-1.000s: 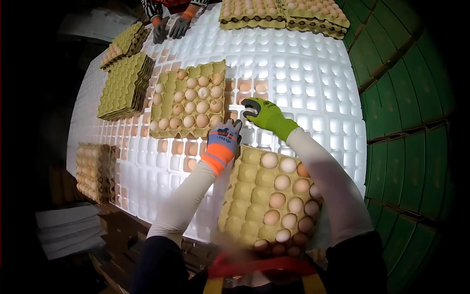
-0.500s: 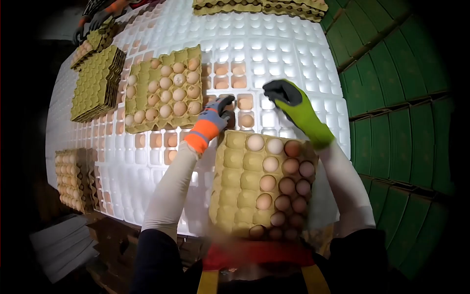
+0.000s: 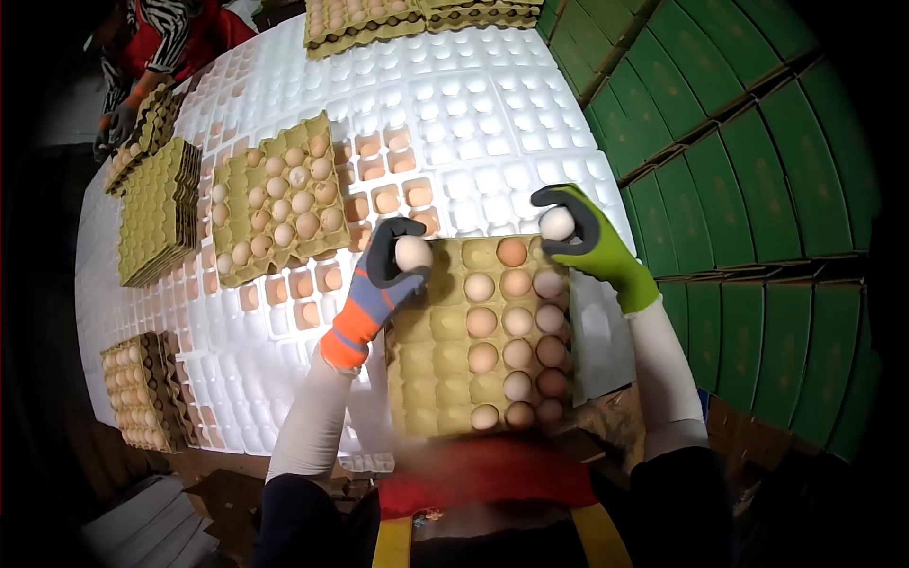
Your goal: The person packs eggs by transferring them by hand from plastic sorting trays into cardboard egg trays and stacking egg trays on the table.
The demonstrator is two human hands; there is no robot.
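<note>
My left hand (image 3: 376,275), in a grey, blue and orange glove, curls its fingers around a pale egg (image 3: 413,253) above the far left corner of the egg tray. At the far right corner, my right hand (image 3: 592,237) in a green and black glove grips a whitish egg (image 3: 557,223). Below them, close to my body, lies the pulp egg tray (image 3: 426,379). Brown and cream eggs (image 3: 517,322) fill much of its right side, while the left columns hold none. Beyond my hands, white moulded trays (image 3: 502,180) hold eggs in some cells.
Another part-filled pulp tray (image 3: 241,204) lies to the left, beside a stack of pulp trays (image 3: 156,218). More filled trays (image 3: 137,393) sit near left and far back (image 3: 365,24). Green boxes (image 3: 682,142) line the right. Another person's gloved hand (image 3: 118,123) is at far left.
Both hands have come back from the white trays to the pulp tray's far edge and now each hold an egg. Two pale eggs are gone from its far row. The view has shifted.
</note>
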